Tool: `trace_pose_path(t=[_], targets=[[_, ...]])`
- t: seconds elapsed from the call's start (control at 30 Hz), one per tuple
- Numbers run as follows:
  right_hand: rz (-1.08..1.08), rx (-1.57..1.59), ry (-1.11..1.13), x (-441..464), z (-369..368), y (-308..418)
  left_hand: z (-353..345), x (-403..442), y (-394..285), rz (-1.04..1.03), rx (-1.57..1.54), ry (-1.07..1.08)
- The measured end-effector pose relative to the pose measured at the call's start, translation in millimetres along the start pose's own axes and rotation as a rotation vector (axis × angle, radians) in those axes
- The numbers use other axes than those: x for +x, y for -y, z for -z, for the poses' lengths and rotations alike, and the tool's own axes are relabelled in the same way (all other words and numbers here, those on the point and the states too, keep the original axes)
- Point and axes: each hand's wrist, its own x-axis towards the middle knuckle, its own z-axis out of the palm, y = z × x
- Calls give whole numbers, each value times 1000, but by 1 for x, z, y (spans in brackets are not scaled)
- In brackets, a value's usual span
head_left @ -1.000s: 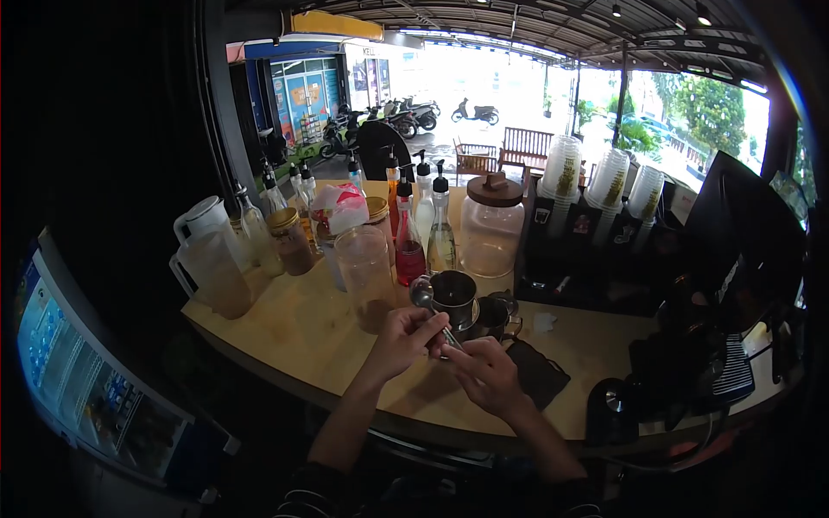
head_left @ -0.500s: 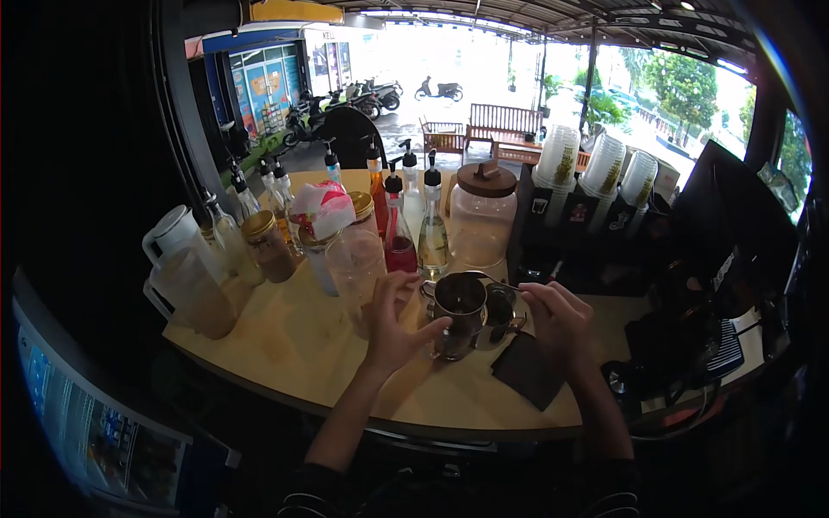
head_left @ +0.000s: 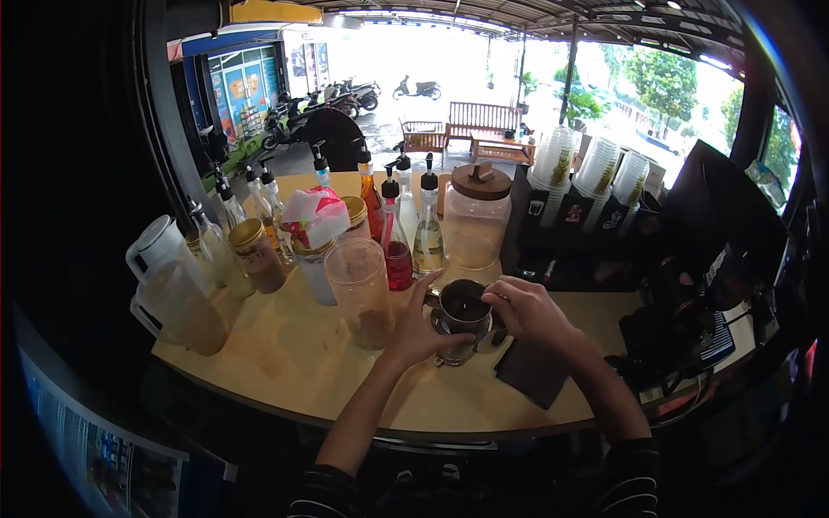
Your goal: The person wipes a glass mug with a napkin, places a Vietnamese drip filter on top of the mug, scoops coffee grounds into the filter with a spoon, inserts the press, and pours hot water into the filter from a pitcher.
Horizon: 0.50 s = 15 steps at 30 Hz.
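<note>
A metal cup (head_left: 465, 309) with a dark inside stands on what looks like a glass mug (head_left: 455, 352) at the front of the counter. My left hand (head_left: 416, 332) curves around the cup's left side, thumb across its front and fingers by the rear rim. At the right rim, my right hand (head_left: 531, 312) is closed in a pinch on a thin spoon, mostly hidden by the fingers and the cup. A dark folded cloth (head_left: 531, 373) lies below my right hand. Left of my left hand stands a tall clear plastic container (head_left: 358, 289) with brown residue low inside.
Pump bottles (head_left: 397, 250) and gold-lidded jars (head_left: 257, 255) line the back of the counter (head_left: 285, 380). Two pitchers (head_left: 186, 311) stand at left. A wooden-lidded glass jar (head_left: 477, 220), stacked plastic cups (head_left: 554, 160) and a dark monitor (head_left: 721, 203) are toward the right.
My right hand has moved left and down to the cup's rim, bringing the spoon with it. My left hand has closed in around the cup. The camera view has shifted slightly.
</note>
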Motion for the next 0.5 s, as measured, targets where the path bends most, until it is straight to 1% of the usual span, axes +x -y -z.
trace_pose_path(t=[0.03, 0.1, 0.17, 0.2, 0.27, 0.4, 0.47, 0.5], targets=[[25, 13, -8, 1, -4, -4, 1, 0, -3, 56, -10, 25], [42, 28, -28, 1, -3, -3, 0, 1, -3, 46, -13, 25], [12, 49, 54, 1, 5, 6, -1, 2, -1, 39, -14, 19], [10, 51, 54, 3, 5, 4, -2, 2, 1, 31, -52, 21], [44, 0, 30, 7, 4, 0, -2, 1, 2, 24, -89, 27], [81, 44, 58, 6, 5, 1, -5, 2, 5, 3, -72, 6], [35, -73, 77, 10, 9, 5, -4, 1, 6, 8, -69, 5], [34, -74, 74, 9, 8, 5, -4, 1, 5, 17, -66, 13]])
